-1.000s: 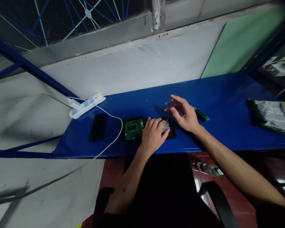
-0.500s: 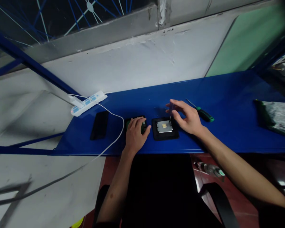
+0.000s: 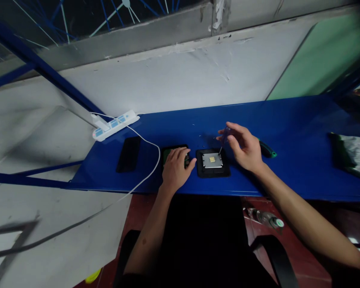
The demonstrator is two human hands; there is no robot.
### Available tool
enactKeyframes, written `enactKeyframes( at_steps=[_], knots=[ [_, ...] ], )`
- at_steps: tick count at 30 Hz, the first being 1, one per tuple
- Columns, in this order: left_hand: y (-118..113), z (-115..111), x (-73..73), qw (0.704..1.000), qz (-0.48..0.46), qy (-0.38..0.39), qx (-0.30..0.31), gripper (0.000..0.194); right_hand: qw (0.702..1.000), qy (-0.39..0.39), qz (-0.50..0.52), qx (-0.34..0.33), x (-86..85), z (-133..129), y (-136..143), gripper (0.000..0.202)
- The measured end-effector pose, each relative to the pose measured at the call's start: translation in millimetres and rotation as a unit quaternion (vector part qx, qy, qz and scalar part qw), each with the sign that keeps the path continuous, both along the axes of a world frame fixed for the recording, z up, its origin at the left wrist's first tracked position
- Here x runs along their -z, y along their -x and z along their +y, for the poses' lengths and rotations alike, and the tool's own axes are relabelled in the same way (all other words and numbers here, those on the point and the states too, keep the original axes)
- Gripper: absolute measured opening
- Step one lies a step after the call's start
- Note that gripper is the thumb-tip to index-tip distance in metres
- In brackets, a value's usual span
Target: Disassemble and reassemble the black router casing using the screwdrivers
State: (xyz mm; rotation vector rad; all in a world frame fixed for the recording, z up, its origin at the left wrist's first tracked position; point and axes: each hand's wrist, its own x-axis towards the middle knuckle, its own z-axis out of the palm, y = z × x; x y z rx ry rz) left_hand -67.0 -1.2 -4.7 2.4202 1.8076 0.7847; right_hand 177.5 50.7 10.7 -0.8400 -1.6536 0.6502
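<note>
1. The plate (image 3: pixel 217 162) sits in a black case (image 3: pixel 213 174) on the desk (image 3: pixel 301 154), at three o'clock from the left hand (image 3: pixel 175 168).
2. The right hand (image 3: pixel 246 149) pinches a screwdriver (image 3: pixel 226 135) in narrowed fingers, its tip at the plate's two o'clock corner.
3. The left hand's fingers spread loosely over the board (image 3: pixel 167 153).
4. A green tool (image 3: pixel 269 149) lies at the right hand's three o'clock.
5. The power strip (image 3: pixel 117 127) sits at ten o'clock from the board.

Right hand (image 3: pixel 246 148) holds 1 screwdriver (image 3: pixel 226 133) at the metal plate (image 3: pixel 207 161).
</note>
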Motion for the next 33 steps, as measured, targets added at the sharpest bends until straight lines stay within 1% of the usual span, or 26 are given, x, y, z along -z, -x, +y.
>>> enactKeyframes(
  at_steps=[6, 12, 15, 17, 20, 23, 26, 29, 33],
  knots=[
    [0.2, -0.2, 1.4, 1.0, 0.008, -0.006, 0.004, 0.029, 1.0, -0.003, 0.015, 0.011, 6.1, 3.8, -0.3, 0.044],
    [0.3, -1.2, 1.5, 0.999, 0.021, -0.031, 0.018, 0.028, 0.999, 0.011, 0.03, -0.009, 5.9, 4.6, 0.1, 0.036],
    [-2.3, -7.1, 1.1, 0.997, 0.027, -0.071, 0.027, 0.023, 0.999, 0.014, 0.05, 0.01, 5.3, 7.0, 2.5, 0.035],
    [-4.8, -12.0, 1.5, 0.992, 0.037, -0.107, 0.05, 0.023, 0.998, 0.008, 0.061, 0.028, 5.1, 9.3, 4.1, 0.032],
    [-8.6, -16.9, 2.4, 0.987, 0.055, -0.122, 0.087, 0.036, 0.997, -0.001, 0.068, 0.023, 4.9, 11.9, 6.0, 0.032],
    [-11.6, -16.9, 2.5, 0.986, 0.072, -0.099, 0.112, 0.056, 0.998, -0.007, 0.058, 0.01, 4.4, 12.1, 7.0, 0.035],
    [-13.8, -14.2, 2.0, 0.985, 0.092, -0.065, 0.132, 0.07, 0.998, -0.012, 0.056, -0.001, 3.6, 10.1, 7.8, 0.034],
    [-14.9, -11.9, 1.9, 0.985, 0.105, -0.035, 0.131, 0.077, 0.998, -0.019, 0.057, 0.002, 3.7, 7.6, 9.2, 0.033],
    [-15.0, -10.4, 1.3, 0.985, 0.11, -0.012, 0.129, 0.076, 0.998, -0.025, 0.051, 0.033, 5.0, 6.2, 12.3, 0.034]
  ],
)
